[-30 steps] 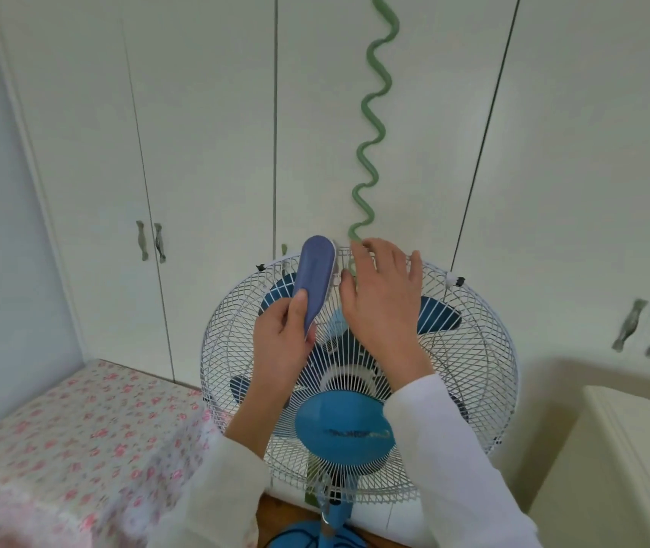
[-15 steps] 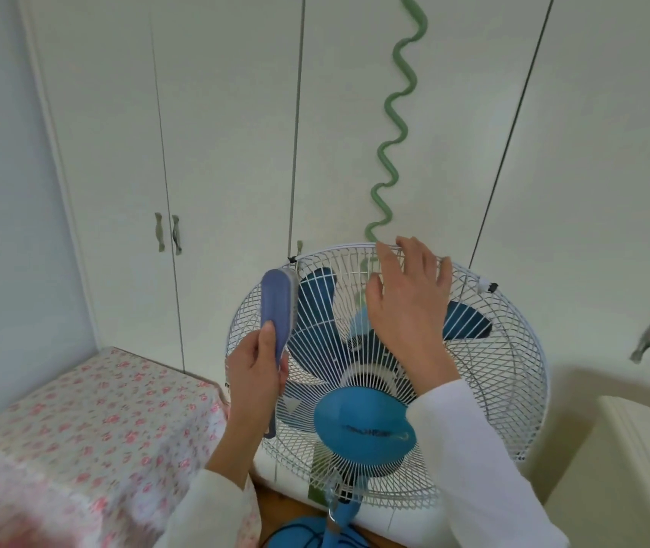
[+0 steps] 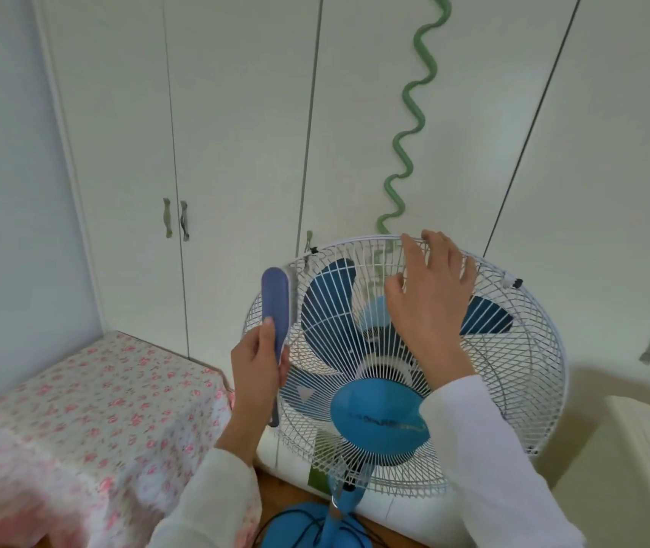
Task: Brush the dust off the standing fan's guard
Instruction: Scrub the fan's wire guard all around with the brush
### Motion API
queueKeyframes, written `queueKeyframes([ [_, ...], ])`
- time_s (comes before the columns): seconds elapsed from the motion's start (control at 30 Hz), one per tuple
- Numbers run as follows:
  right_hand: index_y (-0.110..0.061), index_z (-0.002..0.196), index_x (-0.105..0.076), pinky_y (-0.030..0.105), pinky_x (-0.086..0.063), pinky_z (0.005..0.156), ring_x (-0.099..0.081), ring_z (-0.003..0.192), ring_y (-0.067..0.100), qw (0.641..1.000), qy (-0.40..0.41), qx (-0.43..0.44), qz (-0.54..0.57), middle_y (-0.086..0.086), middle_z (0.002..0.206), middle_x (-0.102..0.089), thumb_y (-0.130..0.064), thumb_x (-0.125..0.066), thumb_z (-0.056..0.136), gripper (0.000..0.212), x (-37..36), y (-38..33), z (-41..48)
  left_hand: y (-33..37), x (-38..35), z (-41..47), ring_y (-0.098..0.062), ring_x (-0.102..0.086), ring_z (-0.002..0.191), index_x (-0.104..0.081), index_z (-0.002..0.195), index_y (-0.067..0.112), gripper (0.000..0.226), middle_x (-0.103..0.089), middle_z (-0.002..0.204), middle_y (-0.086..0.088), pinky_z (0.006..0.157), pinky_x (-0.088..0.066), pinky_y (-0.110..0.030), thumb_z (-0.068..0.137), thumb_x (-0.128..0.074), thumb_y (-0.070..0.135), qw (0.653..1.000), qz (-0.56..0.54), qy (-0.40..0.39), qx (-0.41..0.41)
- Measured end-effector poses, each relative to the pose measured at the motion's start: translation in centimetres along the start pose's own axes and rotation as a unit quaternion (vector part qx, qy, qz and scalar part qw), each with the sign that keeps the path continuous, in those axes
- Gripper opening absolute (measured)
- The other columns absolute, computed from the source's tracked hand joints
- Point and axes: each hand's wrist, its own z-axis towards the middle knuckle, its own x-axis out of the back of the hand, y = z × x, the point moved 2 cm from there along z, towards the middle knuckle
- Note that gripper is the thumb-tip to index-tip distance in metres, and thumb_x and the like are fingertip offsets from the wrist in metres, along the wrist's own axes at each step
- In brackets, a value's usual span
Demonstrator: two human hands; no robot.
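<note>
The standing fan has a white wire guard (image 3: 513, 361), blue blades and a blue motor housing (image 3: 378, 425), seen from behind. My left hand (image 3: 256, 365) grips a blue-purple brush (image 3: 275, 298) upright, its bristle side against the guard's upper left rim. My right hand (image 3: 430, 302) lies flat on the top of the guard, fingers spread and curled over the top rim.
White wardrobe doors (image 3: 236, 132) stand right behind the fan, with a wavy green strip (image 3: 410, 112) on one. A floral-covered box (image 3: 90, 421) stands at the left, a cream cabinet (image 3: 632, 464) at the right. The fan's blue base (image 3: 311, 528) rests on a wooden floor.
My left hand has carried the brush from the top middle of the guard leftward and down to its upper left rim. My right hand has shifted right along the top rim.
</note>
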Motion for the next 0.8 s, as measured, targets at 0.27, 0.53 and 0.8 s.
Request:
queueKeyframes([
  [0.27,-0.012,0.132,-0.043,0.054,-0.011,0.111,-0.026,0.136,0.028,1.0,0.002,-0.004,-0.003,0.014,0.143,-0.038,-0.015,-0.05,0.084,0.049,0.1,0.4,-0.1,-1.6,1.6,-1.3,-0.009,-0.04,0.033,-0.051,0.065,0.004,0.045,-0.051,0.041,0.002,0.036,-0.034,-0.021,0.097,-0.038,0.033,0.998,-0.026,0.052,0.031],
  [0.53,-0.012,0.132,-0.044,0.054,-0.011,0.11,-0.026,0.136,0.028,1.0,0.002,0.01,0.012,0.014,0.143,-0.038,-0.014,-0.052,0.083,0.049,0.0,-0.4,-0.4,1.1,-0.9,-0.1,-0.008,-0.039,0.034,-0.052,0.069,0.007,0.041,-0.051,0.043,0.003,0.034,-0.035,-0.018,0.098,-0.036,0.031,0.998,-0.053,-0.012,-0.016],
  [0.8,-0.009,0.133,-0.044,0.055,-0.008,0.11,-0.022,0.139,0.029,1.0,0.007,0.018,0.001,0.016,0.147,-0.033,-0.013,-0.049,0.087,0.047,0.0,-0.9,-0.9,-2.6,1.3,-1.2,-0.009,-0.039,0.034,-0.055,0.069,0.007,0.044,-0.05,0.045,0.001,0.034,-0.033,-0.017,0.097,-0.038,0.036,0.995,-0.068,0.046,0.054],
])
